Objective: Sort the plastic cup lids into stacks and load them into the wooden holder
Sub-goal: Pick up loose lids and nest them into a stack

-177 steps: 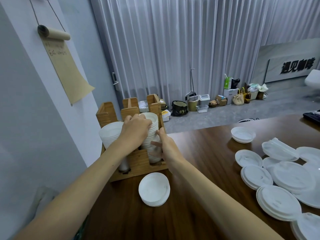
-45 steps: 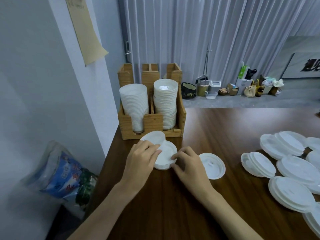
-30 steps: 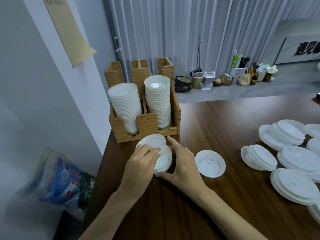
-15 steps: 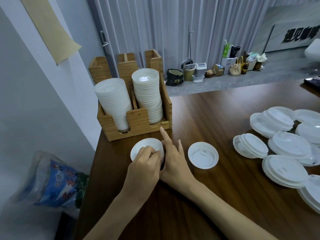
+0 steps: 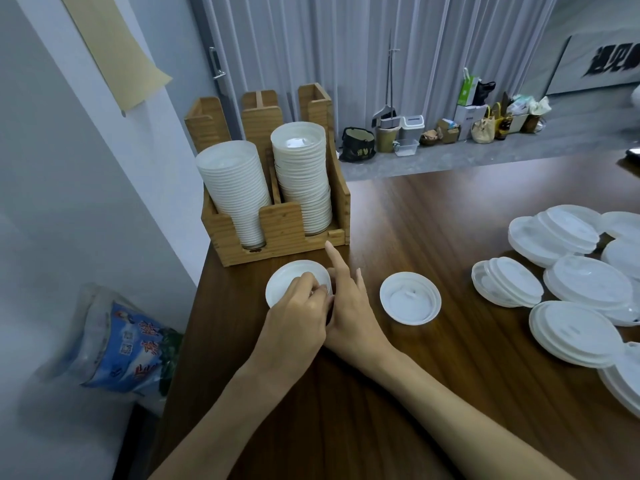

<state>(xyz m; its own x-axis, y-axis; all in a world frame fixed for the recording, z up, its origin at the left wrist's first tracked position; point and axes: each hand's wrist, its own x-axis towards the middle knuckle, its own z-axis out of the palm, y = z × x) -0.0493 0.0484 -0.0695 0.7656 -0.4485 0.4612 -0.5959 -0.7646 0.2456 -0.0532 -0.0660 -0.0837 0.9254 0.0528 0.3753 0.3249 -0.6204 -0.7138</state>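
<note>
A wooden holder (image 5: 282, 226) stands at the table's far left corner with two tall stacks of white lids in it: the left stack (image 5: 235, 188) and the right stack (image 5: 303, 178). Just in front of it lies a small stack of white lids (image 5: 289, 277). My left hand (image 5: 298, 317) grips that stack from the near side, fingers over its top. My right hand (image 5: 349, 306) presses against its right side, index finger stretched toward the holder. A single lid (image 5: 410, 297) lies upside down to the right.
Several piles of larger white lids (image 5: 571, 292) cover the right part of the brown table (image 5: 433, 220). A wall runs along the table's left edge. A blue printed plastic bag (image 5: 117, 344) sits below on the left.
Both hands have closed in around the small lid stack and squared it up; the lids that were offset now lie as one stack. The camera view shifted slightly.
</note>
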